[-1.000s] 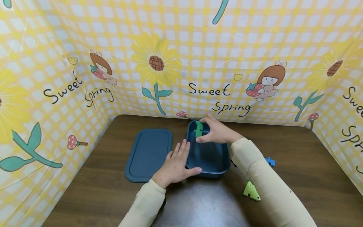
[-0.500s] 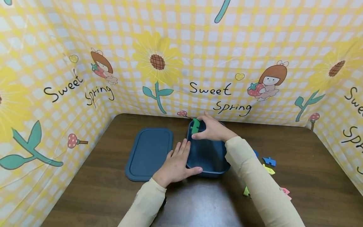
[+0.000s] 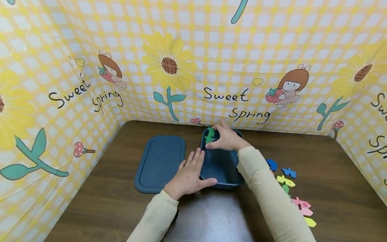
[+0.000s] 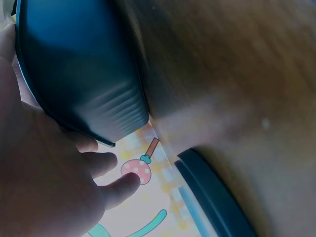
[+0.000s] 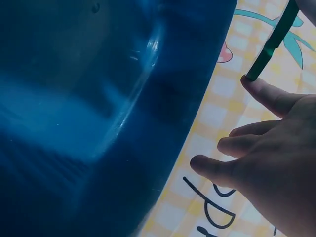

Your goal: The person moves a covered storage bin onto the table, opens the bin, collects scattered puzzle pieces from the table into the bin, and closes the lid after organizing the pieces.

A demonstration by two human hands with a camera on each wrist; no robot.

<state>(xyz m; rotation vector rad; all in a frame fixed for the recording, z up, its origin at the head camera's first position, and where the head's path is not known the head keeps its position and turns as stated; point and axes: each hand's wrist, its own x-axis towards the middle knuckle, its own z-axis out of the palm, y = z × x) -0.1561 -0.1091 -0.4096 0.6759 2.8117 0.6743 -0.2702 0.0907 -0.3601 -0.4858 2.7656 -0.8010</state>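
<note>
A dark blue rectangular box (image 3: 222,166) stands uncovered on the table. My right hand (image 3: 227,138) pinches a green puzzle piece (image 3: 209,135) between thumb and fingertips, over the box's far left corner. In the right wrist view the thin edge of the green piece (image 5: 271,47) shows between the fingertips, above the blue box wall (image 5: 182,94). My left hand (image 3: 188,176) lies with fingers straight along the box's left side, thumb over the near rim. The left wrist view shows its fingers (image 4: 118,192) spread beside the box's outer wall (image 4: 84,64).
The flat blue lid (image 3: 160,164) lies left of the box. Right of it, partly under the right sleeve, lie several coloured pieces, among them blue (image 3: 289,172), yellow (image 3: 285,181) and pink (image 3: 300,203). A checked cloth (image 3: 181,107) rises behind the table.
My right hand has moved slightly left with the green puzzle piece, toward the box's far left corner. The right sleeve has swung left, uncovering more coloured pieces. My left hand stays at the box.
</note>
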